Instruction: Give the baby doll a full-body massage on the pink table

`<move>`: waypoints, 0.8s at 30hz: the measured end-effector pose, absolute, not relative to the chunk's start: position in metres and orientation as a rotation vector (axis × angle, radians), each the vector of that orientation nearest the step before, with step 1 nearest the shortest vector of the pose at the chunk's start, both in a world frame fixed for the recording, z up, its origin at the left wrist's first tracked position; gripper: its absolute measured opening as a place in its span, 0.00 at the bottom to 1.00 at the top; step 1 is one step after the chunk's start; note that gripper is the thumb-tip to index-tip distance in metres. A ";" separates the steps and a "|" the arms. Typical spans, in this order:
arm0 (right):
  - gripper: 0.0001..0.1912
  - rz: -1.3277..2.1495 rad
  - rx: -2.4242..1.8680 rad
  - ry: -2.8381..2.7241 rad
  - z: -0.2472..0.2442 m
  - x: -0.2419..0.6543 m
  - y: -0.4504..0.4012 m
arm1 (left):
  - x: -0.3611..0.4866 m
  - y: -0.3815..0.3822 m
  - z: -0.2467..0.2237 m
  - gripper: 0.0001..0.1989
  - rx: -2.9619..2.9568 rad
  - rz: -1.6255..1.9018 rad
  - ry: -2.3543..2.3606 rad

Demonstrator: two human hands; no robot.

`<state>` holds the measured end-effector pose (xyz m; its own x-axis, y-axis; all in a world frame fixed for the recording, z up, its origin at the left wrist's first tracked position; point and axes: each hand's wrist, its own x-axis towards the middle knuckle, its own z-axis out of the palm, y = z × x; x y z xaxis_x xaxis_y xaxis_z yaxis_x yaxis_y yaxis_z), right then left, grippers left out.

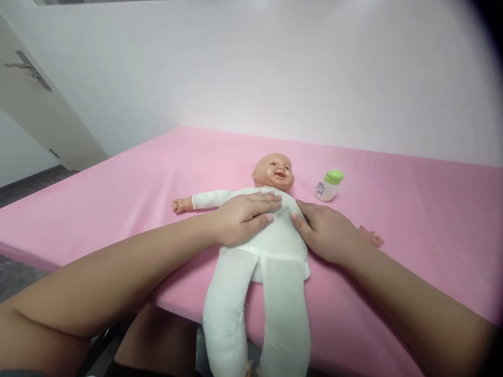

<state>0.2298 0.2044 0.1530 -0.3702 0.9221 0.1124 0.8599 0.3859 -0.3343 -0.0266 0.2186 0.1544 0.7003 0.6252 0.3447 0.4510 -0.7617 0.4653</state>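
A baby doll (271,246) in a white cloth body lies on its back on the pink surface (412,225), head away from me and legs hanging over the near edge. My left hand (245,215) rests flat on the doll's chest, fingers together and pointing right. My right hand (328,230) lies flat against the doll's side, covering most of its arm; the doll's small hand (373,238) shows past my wrist. Neither hand grips anything. The doll's other arm (196,200) stretches out to the left.
A small white bottle with a green cap (329,184) lies tilted on the pink surface just right of the doll's head. A white wall rises behind. A door with a handle (29,68) stands at the left above a dark floor.
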 end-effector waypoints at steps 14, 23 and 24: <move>0.22 -0.022 -0.868 -2.282 0.145 0.229 0.193 | -0.034 0.243 0.143 0.20 2.440 1.009 1.141; 0.34 0.275 -0.438 -2.747 0.150 0.207 0.161 | -0.032 0.243 0.143 0.18 2.292 1.082 1.244; 0.38 0.281 -0.525 -2.744 0.148 0.208 0.167 | -0.032 0.243 0.143 0.18 2.284 1.079 1.240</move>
